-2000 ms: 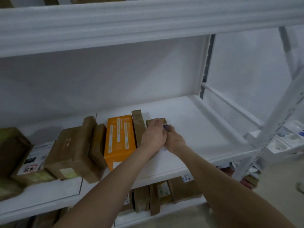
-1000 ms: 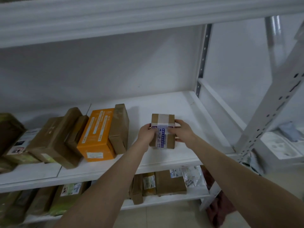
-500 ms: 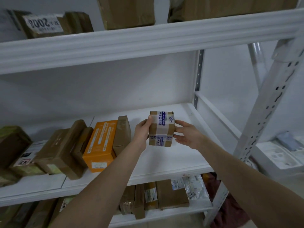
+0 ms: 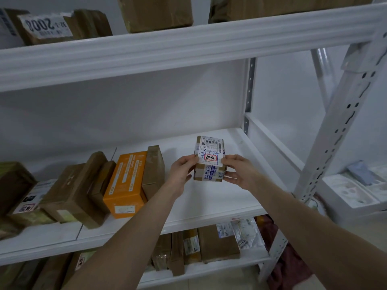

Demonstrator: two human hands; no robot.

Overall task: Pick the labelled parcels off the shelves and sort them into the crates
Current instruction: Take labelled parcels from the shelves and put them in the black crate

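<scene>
the small labelled parcel (image 4: 210,159) is gripped between both hands, left hand (image 4: 181,172) and right hand (image 4: 238,171), above the shelf (image 4: 219,197).

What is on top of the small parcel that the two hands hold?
The small parcel carries a white shipping label with a barcode, blue handwriting and a red-framed sticker. Its underside is hidden.

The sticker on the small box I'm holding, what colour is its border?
Red, around black characters on the sticker, seen in the head view.
</scene>
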